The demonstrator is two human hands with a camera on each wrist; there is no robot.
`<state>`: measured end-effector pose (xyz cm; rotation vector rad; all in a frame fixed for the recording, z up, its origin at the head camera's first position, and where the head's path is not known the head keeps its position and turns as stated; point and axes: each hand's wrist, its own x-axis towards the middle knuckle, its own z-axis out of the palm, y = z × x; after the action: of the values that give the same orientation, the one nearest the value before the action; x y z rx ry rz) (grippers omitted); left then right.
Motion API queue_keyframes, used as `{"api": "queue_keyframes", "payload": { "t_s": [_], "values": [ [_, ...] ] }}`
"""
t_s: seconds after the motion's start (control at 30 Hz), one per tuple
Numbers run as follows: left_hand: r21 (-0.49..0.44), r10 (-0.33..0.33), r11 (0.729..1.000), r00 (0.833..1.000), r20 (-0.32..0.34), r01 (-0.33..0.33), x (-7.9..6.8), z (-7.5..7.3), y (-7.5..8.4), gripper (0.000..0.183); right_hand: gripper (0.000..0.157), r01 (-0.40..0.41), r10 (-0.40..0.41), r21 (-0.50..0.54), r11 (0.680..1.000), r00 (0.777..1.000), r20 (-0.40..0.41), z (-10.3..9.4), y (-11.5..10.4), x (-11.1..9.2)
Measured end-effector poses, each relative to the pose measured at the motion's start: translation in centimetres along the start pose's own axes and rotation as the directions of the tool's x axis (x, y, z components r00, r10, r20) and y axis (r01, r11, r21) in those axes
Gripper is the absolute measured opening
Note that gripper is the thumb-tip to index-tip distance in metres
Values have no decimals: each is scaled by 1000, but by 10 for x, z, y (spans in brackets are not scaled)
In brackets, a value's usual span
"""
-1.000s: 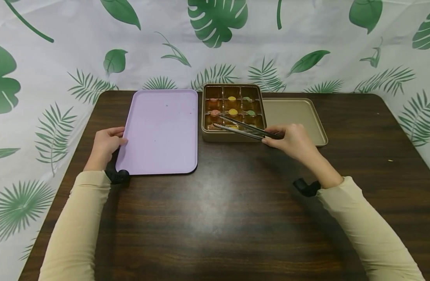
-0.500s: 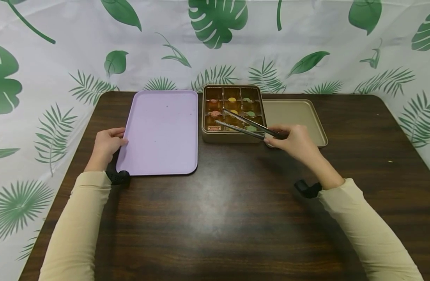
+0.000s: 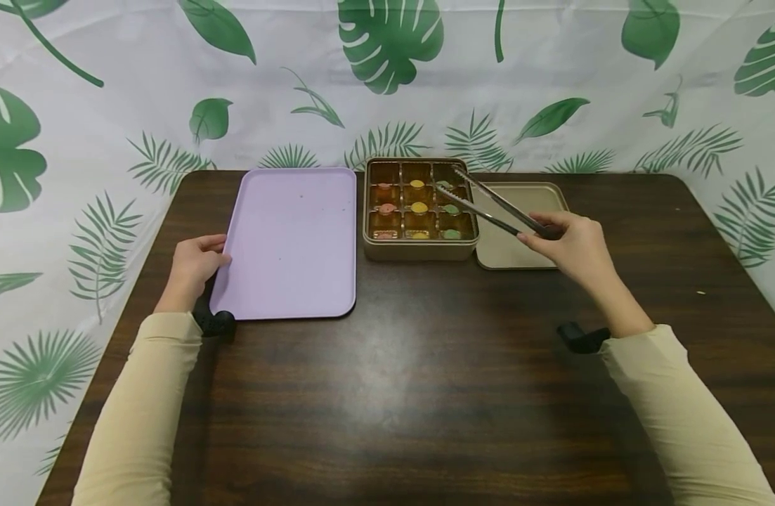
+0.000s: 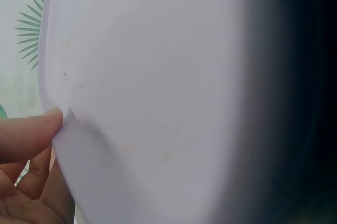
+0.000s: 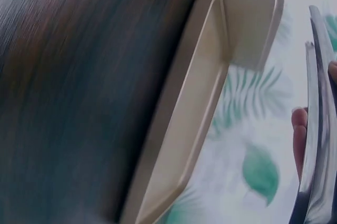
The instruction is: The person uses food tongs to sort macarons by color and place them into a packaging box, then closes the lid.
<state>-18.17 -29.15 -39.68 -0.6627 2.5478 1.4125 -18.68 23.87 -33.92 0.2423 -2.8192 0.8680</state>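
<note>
My left hand (image 3: 196,266) grips the left edge of a lilac tray (image 3: 286,246). In the left wrist view its thumb (image 4: 31,134) lies over the rim, the other fingers below. My right hand (image 3: 577,242) holds metal tongs (image 3: 497,198) by the handle end. Their toothed tips are spread over the right column of a gold tin (image 3: 419,251), nothing between them. Inside it, a brown divided insert bears round pieces in columns: pink (image 3: 387,209), yellow (image 3: 419,207) and green (image 3: 451,209). The right wrist view shows the tongs (image 5: 318,129) along its right side.
The gold lid (image 3: 510,249) lies right of the tin, partly under the right hand and tongs. Tray, tin and lid stand in a row along the back of the dark wooden table (image 3: 387,393). Behind hangs a white leaf-print cloth (image 3: 488,77). A small crumb (image 3: 700,292) lies at right.
My right hand has moved right with the tongs. Their tips have gone from the left column of the tin to the right one and spread wider. The left hand stays on the tray.
</note>
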Motion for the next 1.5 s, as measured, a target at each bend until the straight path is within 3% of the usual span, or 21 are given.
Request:
{"api": "queue_keyframes", "payload": {
  "t_s": [0.2,0.33,0.5,0.63,0.93,1.13,1.5],
  "values": [
    [-20,-25,999,1000,-4,25,0,0,-2,51,49,-109,106,-44,993,993,-55,-21,34,0],
    [-21,-30,999,1000,-3,30,0,-1,-2,51,53,-207,203,-30,978,973,-105,-35,61,-3],
    [-26,-36,999,999,3,37,-2,-2,-2,51,68,-381,380,-7,925,923,-66,-50,91,-8],
    [-34,-42,999,999,15,43,-3,-3,-2,52,76,-476,475,-45,878,879,-26,-60,110,-12],
    [-50,-48,998,999,19,49,-2,-3,-1,52,74,-538,537,-99,837,843,-39,-68,148,-26],
    [-63,-50,997,998,26,51,-2,-4,1,52,77,-596,599,-90,798,801,4,-72,162,-37],
    [-80,-38,996,998,49,41,-3,-7,1,54,77,-570,588,-168,804,805,82,-77,171,-40]
  ]
}}
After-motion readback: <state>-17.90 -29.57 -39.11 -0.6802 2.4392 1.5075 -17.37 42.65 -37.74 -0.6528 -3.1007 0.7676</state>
